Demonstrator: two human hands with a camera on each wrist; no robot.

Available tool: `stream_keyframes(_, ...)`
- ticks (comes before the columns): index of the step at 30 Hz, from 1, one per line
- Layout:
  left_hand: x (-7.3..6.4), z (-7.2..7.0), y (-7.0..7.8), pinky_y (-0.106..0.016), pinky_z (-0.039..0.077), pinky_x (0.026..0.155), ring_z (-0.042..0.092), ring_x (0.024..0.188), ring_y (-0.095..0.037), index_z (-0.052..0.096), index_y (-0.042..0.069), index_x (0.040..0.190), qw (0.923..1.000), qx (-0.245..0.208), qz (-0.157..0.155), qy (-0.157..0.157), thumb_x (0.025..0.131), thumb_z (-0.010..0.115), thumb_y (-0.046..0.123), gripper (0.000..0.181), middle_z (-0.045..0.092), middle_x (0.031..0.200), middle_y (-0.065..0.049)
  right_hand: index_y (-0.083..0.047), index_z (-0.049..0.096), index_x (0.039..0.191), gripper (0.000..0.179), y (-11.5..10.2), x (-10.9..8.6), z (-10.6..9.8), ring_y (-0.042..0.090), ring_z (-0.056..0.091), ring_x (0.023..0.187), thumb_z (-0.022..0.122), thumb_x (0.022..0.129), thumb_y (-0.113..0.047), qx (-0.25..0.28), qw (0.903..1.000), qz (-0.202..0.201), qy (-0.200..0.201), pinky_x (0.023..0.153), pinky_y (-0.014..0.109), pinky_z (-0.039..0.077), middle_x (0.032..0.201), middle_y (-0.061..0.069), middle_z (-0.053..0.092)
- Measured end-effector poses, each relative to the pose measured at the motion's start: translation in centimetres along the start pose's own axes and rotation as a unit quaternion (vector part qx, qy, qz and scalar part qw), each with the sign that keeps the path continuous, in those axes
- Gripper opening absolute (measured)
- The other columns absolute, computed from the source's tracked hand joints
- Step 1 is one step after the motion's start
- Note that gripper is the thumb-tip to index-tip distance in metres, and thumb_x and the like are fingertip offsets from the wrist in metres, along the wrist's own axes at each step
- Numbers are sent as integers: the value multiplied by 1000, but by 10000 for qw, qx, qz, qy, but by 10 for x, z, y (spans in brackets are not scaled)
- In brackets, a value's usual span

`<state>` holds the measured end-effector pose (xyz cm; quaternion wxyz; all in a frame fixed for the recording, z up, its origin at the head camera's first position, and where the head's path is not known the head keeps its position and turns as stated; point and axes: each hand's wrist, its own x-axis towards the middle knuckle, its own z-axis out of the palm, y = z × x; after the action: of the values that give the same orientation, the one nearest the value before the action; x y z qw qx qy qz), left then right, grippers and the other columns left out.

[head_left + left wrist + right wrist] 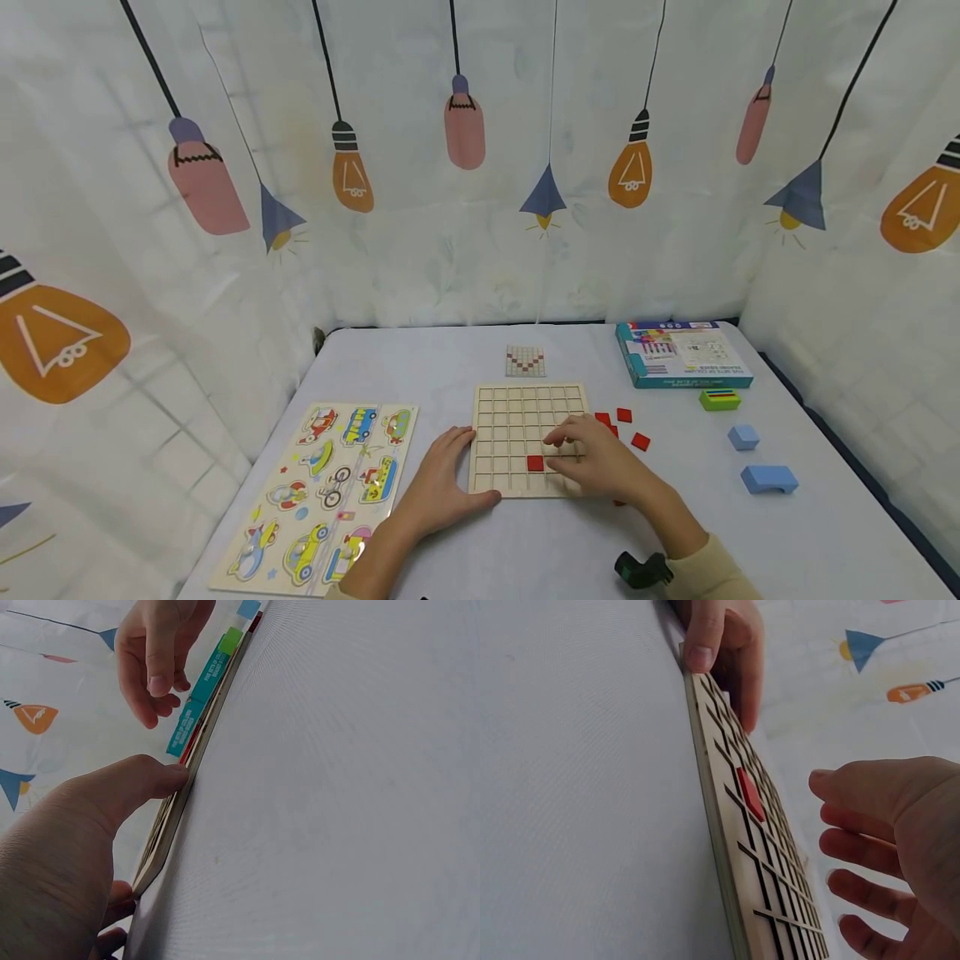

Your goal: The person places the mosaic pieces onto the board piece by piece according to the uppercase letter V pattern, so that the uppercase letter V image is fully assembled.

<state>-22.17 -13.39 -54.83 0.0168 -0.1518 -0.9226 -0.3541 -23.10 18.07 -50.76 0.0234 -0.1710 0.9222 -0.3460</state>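
A square wooden grid board (501, 442) lies on the table, with one red square tile (535, 463) in a cell of its lower part. My left hand (448, 477) holds the board by its near left corner, thumb (169, 778) at the front edge and fingers along the left side. Over the board's right part hovers my right hand (592, 458). Its fingers (866, 851) are loosely bent and apart from the thumb, with nothing between them. Several loose red tiles (641, 442) lie just right of the board. A small pattern card (525, 362) sits behind it.
At the left lies a vehicle puzzle board (315, 492). A boxed set (684, 357) rests at the back right. Down the right side are a green block (720, 400), a small blue block (743, 437) and an arched blue block (769, 479). A dark wrist device (642, 570) is by the right sleeve.
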Motion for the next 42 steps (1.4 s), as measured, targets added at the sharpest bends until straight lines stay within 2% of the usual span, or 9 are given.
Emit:
stream_keyframes(7,1,0,-1,-58,37,135,39,165,-31,53,10,163,10000,4,16,12,75,94,66,112,51,170,-4,-28,81,122,25,5,-8,-14,15,63,118,86,99,-37,224,9997,-82,-79,101,40,60,120,-10,72)
stream_keyframes(14,1,0,-1,-59,38,135,39,165,-32,53,11,163,10000,-9,15,-28,75,93,67,112,51,170,-4,-29,81,122,25,14,-21,-24,18,62,115,86,98,-36,240,9996,155,-44,94,38,59,121,-11,72)
stream_keyframes(19,1,1,0,-58,38,135,39,165,-32,53,11,163,10000,16,23,-40,75,93,68,113,51,170,-4,-32,81,119,24,24,-30,-28,15,64,120,88,97,-37,55,9996,260,51,104,45,60,120,-18,73)
stream_keyframes(22,1,1,0,-58,38,135,39,165,-32,53,10,164,10000,28,18,-52,75,92,69,113,51,170,-4,-33,81,118,25,30,-35,-29,13,63,118,89,95,-40,-97,9996,262,92,104,42,61,117,-17,72)
stream_keyframes(25,1,1,0,-59,38,134,39,165,-32,53,11,164,10000,21,5,-60,76,92,69,113,51,170,-4,-32,82,117,25,35,-39,-32,14,63,109,90,94,-39,-146,9997,180,95,97,36,62,112,-13,70)
stream_keyframes(29,1,0,0,-59,38,135,38,166,-32,53,11,164,10000,11,-8,-51,75,92,69,113,50,170,-4,-33,82,115,24,40,-46,-36,11,63,106,90,94,-38,-203,9996,209,50,97,30,62,109,-15,68)
stream_keyframes(34,0,0,0,-58,38,134,39,165,-31,53,11,163,10000,21,-9,-45,75,92,69,113,50,170,-4,-34,81,114,24,44,-51,-40,9,63,109,91,92,-40,-205,9990,402,-70,98,30,62,110,-17,69)
stream_keyframes(42,-1,0,2,-59,38,135,38,166,-31,53,12,163,10000,43,-17,-43,76,92,70,112,49,171,-3,-36,80,113,27,53,-58,-44,14,61,113,93,89,-42,-136,9976,579,-358,101,35,62,112,-14,71)
